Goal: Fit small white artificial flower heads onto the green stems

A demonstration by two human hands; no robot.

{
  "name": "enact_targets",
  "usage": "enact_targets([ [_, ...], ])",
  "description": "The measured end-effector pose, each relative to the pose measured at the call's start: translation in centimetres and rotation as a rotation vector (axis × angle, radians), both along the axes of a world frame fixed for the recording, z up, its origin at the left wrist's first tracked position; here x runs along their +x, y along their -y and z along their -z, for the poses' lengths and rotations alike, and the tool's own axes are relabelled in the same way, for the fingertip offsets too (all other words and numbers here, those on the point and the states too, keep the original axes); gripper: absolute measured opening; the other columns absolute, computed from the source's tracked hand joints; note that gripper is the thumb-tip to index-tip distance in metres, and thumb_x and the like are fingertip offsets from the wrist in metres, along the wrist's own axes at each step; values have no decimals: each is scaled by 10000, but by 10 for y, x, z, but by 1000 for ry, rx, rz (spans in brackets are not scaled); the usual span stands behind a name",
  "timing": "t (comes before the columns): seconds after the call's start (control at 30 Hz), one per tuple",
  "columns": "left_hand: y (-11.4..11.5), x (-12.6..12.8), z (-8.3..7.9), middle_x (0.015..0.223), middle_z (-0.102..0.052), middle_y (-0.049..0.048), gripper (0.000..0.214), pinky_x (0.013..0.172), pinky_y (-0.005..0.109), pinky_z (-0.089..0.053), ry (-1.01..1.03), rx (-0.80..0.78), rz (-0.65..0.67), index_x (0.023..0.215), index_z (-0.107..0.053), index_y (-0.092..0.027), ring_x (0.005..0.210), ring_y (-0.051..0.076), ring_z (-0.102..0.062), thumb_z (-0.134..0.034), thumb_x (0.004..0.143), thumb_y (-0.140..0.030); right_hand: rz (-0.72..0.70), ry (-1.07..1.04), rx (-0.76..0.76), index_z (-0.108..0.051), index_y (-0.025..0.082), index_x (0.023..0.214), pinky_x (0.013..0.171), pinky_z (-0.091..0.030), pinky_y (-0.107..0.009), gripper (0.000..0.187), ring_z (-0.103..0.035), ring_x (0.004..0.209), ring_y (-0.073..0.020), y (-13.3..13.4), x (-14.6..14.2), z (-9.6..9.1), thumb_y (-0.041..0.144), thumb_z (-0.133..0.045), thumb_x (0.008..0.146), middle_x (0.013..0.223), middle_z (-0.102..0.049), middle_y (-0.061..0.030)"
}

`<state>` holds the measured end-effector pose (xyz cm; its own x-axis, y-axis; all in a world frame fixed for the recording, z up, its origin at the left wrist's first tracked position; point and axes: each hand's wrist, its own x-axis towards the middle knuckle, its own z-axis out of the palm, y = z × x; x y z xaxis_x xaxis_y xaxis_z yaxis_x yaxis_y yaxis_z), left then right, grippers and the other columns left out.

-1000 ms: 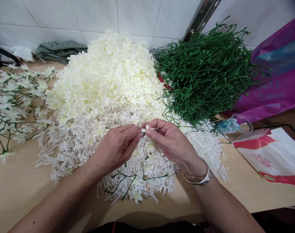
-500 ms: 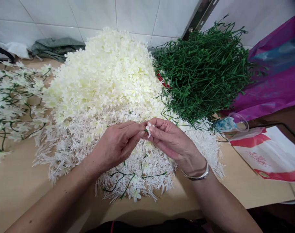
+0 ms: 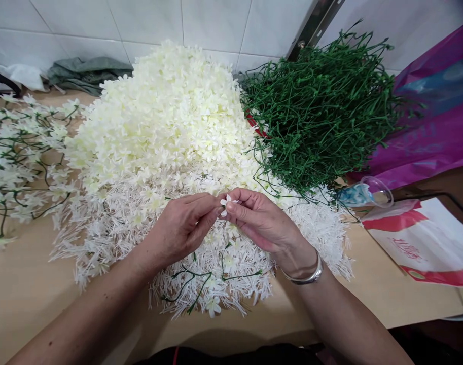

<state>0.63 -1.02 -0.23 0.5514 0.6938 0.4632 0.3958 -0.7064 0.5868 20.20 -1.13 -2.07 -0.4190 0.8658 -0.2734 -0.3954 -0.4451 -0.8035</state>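
Note:
My left hand [image 3: 181,228] and my right hand [image 3: 259,218] meet fingertip to fingertip above a spread of white plastic flower parts [image 3: 113,228]. Both pinch one small white flower [image 3: 225,203] between thumbs and fingers. A green stem with flowers on it [image 3: 201,281] trails down below my left hand. Behind my hands rises a big heap of cream flower petals [image 3: 170,111]. A tangled pile of bare green stems [image 3: 322,106] lies to its right. A silver bangle [image 3: 307,276] circles my right wrist.
Finished flowered stems [image 3: 18,157] lie on the wooden table [image 3: 26,294] at the left. A grey-green cloth [image 3: 82,73] sits against the tiled wall. A purple bag [image 3: 432,121], a clear plastic cup [image 3: 364,192] and a white-and-red bag [image 3: 425,243] lie at the right.
The small flower has turned between my fingertips and shows its petals again. Both hands stay in nearly the same spot.

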Motion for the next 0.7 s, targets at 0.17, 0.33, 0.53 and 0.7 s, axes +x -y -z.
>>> enact_targets([
  [0.17, 1, 0, 1, 639, -446, -64, 279, 561, 216, -365, 25, -15, 11, 757, -485, -202, 563, 101, -438, -511, 1018, -109, -25, -58, -49, -745, 229, 775, 847, -538, -273, 262, -643, 806, -103, -2, 2, 3, 315, -978, 693, 799, -691, 38],
  [0.33, 1, 1, 6, 654, -432, -63, 271, 578, 216, -366, 27, -17, 14, 760, -479, -199, 584, 100, -441, -515, 1006, -91, -48, -101, -67, -725, 228, 740, 839, -550, -256, 264, -648, 804, -91, -3, 2, 4, 282, -979, 693, 796, -692, 49],
  [0.53, -2, 2, 4, 659, -429, -63, 272, 574, 208, -358, 36, -25, 21, 771, -471, -201, 589, 99, -438, -503, 1022, -100, -49, -121, -64, -715, 222, 821, 837, -575, -220, 301, -680, 780, -71, -5, 1, 1, 283, -981, 693, 792, -703, 62],
  [0.7, 0, 5, -8, 704, -486, -52, 208, 572, 203, -363, 78, -19, -74, 844, -513, -199, 596, 98, -449, -495, 1029, -104, -44, -129, 6, -695, 261, 1104, 920, -597, -275, 427, -744, 895, -112, -2, 5, -12, 402, -926, 773, 901, -750, 34],
])
